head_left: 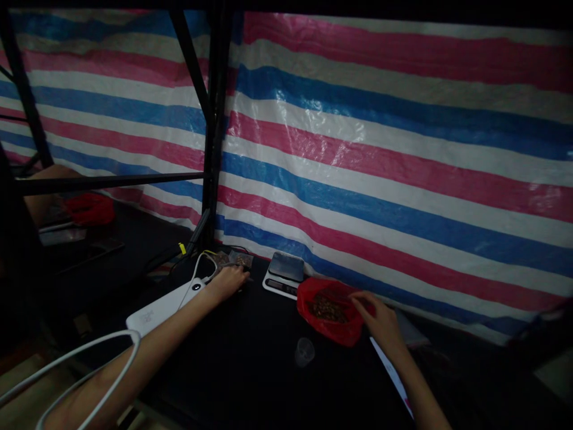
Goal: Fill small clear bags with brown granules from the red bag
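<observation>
My left hand (230,282) reaches to the back of the black table, its fingers drawn together; what they hold, if anything, is too dark to make out. Just behind it lie small clear plastic bags (242,259) with brown bits inside. My right hand (380,319) pinches the right edge of a red plastic bag (308,321) between thumb and fingers. The red bag gapes open, showing a heap of small brown pieces (329,307). In front of it stands a small clear plastic cup (305,352).
A white digital scale (281,285) with a dark plate sits behind the red bag. A white power bank (165,307) with a cable lies under my left forearm. Black metal posts (213,137) and a striped plastic sheet (380,149) border the table. Another red bag (92,209) lies at far left.
</observation>
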The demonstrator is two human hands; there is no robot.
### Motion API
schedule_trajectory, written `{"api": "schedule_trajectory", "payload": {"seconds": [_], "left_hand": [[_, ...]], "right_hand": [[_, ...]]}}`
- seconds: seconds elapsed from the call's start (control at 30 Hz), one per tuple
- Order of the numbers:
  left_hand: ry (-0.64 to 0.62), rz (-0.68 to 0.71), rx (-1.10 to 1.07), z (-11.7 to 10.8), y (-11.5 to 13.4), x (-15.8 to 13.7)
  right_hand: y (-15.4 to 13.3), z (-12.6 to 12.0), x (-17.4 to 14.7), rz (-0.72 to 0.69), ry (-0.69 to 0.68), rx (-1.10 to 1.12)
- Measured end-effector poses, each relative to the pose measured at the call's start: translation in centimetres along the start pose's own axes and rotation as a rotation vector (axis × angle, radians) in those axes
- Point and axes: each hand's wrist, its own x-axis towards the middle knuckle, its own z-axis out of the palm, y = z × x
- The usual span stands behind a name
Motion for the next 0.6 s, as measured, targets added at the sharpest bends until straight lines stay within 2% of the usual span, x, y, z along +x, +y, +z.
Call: {"api": "schedule_trajectory", "payload": {"seconds": [0.1, 0.17, 0.27, 0.33, 0.4, 0.47, 0.53, 0.6], "left_hand": [[0.013, 0.007, -0.059, -0.8, -0.7, 0.2], [0.047, -0.014, -0.133, -1.6, -0.9, 0.4], [0.194, -0.1, -0.375, -3.0, 0.5, 0.9], [0.324, -0.165, -0.664, -3.7, 2.8, 1.5], [0.405, -0.199, -0.999, -3.9, 6.2, 2.4], [0.388, -0.156, -1.255, -3.5, 10.0, 3.4], [0.386, -0.14, -1.409, -2.7, 13.4, 4.4], [0.408, -0.145, -1.504, -2.0, 15.8, 5.2]], "right_hand": [[0.5, 0.4, -0.5, 0.006, 0.023, 0.128], [0.3, 1.5, -0.8, -0.005, 0.008, 0.24], [-0.8, 4.2, -1.4, -0.035, -0.065, 0.412], [-1.8, 6.0, -1.7, -0.032, -0.071, 0.51], [-2.6, 7.1, -1.9, -0.02, -0.075, 0.583], [-2.9, 7.4, -2.0, -0.024, -0.122, 0.638], [-2.5, 7.1, -2.0, -0.011, -0.139, 0.702], [-1.7, 6.5, -1.8, 0.044, -0.043, 0.769]]}}
